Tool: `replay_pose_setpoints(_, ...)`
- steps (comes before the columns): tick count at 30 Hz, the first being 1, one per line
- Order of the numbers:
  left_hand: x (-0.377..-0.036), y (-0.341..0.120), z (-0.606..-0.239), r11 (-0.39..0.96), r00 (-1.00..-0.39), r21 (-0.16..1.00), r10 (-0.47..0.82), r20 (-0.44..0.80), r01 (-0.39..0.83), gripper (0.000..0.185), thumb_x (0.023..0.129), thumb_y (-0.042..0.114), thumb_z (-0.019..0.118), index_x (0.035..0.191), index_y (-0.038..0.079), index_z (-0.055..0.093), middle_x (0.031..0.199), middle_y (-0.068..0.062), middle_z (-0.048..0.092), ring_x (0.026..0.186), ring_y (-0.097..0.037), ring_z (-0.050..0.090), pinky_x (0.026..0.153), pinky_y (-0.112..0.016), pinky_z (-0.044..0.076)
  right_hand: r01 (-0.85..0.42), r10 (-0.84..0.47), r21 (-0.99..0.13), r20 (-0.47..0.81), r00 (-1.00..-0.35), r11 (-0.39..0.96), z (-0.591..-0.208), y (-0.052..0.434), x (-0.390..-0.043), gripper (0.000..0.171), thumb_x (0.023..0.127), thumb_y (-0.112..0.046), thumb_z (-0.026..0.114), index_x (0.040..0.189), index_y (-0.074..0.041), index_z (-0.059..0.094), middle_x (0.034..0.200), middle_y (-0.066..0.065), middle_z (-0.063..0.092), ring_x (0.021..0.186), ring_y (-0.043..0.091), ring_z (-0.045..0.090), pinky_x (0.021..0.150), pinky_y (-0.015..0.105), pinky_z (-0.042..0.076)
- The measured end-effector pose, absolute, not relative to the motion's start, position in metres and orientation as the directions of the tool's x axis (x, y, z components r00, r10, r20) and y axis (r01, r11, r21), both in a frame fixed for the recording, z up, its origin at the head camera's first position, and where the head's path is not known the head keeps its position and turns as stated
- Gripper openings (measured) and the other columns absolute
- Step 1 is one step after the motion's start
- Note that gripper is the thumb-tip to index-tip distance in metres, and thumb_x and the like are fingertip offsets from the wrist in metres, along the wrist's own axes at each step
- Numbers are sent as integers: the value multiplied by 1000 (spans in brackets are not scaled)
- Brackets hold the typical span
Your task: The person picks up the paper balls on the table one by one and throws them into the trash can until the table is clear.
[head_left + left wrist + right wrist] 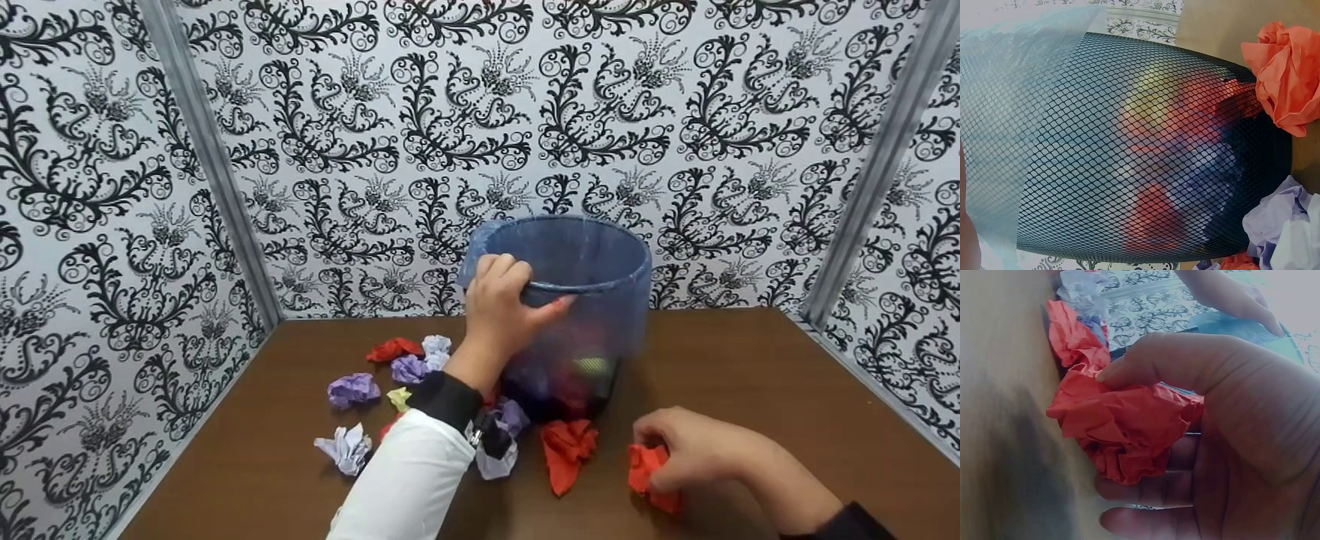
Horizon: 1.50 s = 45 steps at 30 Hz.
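Right grip point(701, 454) pinches crumpled red paper ball point(643, 466) low over brown wooden counter point(720, 367), contact unclear; upright, round, blue-lined black mesh bin point(592, 322) stands left and beyond, rim point(626, 280) higher, clasped by nearer left grip point(501, 304).

Glare whitens the right wrist view's upper right corner, and a blurred shadow darkens the table point(1008, 439).

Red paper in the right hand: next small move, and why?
Probably lift the red paper toward the bin: the right hand pinches it down near the table, the left hand holds the bin, and crumpled paper shows inside.
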State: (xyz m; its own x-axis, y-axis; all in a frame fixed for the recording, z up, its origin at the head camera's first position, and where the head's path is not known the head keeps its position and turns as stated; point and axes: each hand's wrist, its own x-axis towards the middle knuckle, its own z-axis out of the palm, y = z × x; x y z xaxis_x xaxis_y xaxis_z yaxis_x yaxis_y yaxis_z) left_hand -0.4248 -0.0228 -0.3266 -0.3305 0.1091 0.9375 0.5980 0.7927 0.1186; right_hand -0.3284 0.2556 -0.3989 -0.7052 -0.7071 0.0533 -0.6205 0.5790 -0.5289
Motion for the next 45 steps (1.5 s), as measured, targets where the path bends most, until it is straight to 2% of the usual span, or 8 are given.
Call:
replay_pose_setpoints(7,-422,-19,-328,788,-366,130,127,922,602,59,71,73,65,70,18,45,77,5,42,87,-15,43,63,-28,40,-642,-683,-497,126,-720,584,-390,264,-326,27,65,-9,75,78,-25,58,70,-12,57,61,0,54,50,22,45)
replay_pose_setpoints(9,-422,-20,-328,788,-368,132,126,921,602,59,72,74,65,70,18,45,77,5,42,87,-15,43,63,-29,40,-629,-677,-519,124,-725,579,-384,267,-328,26,67,-9,76,79,-24,58,72,-10,59,62,2,56,50,24,47)
replay_pose_setpoints(14,-422,-22,-327,790,-353,125,121,928,600,60,72,74,65,69,18,44,76,5,41,86,-15,44,63,-29,40,-550,-662,-619,64,-747,561,-357,278,-333,23,73,-8,76,86,-17,60,78,-2,66,62,13,64,53,32,54)
replay_pose_setpoints(18,-421,-24,-326,792,-347,120,121,930,599,59,72,73,65,69,18,45,76,4,42,86,-15,44,63,-29,40,-514,-642,-633,34,-766,579,-323,286,-334,22,76,-10,76,91,-13,60,82,3,68,64,21,67,55,37,56)
replay_pose_setpoints(25,-421,-24,-323,793,-346,117,124,930,597,59,72,73,65,70,18,45,76,4,43,86,-16,44,63,-30,41,-497,-555,-506,44,-831,705,-256,295,-335,23,76,-20,78,93,-18,62,83,3,66,68,20,64,57,33,55)
replay_pose_setpoints(30,-421,-24,-323,796,-338,115,117,934,594,60,70,72,66,69,16,45,76,3,43,87,-17,46,61,-31,42,-492,-535,-455,40,-844,742,-218,296,-339,26,79,-25,77,98,-18,61,84,4,65,73,21,65,63,33,55)
replay_pose_setpoints(40,-421,-23,-326,791,-357,121,129,925,599,59,72,73,65,70,17,46,77,4,43,88,-15,44,63,-29,42,-442,-438,-335,91,-894,832,-175,284,-358,35,80,-34,77,105,-17,58,92,8,62,81,24,61,68,35,53)
replay_pose_setpoints(45,-423,-25,-324,793,-351,117,128,928,598,60,72,74,65,70,17,46,77,4,43,87,-16,45,65,-30,42,-456,-432,-300,146,-890,838,-158,269,-371,38,83,-39,74,108,-17,57,94,8,63,84,24,61,71,36,52)
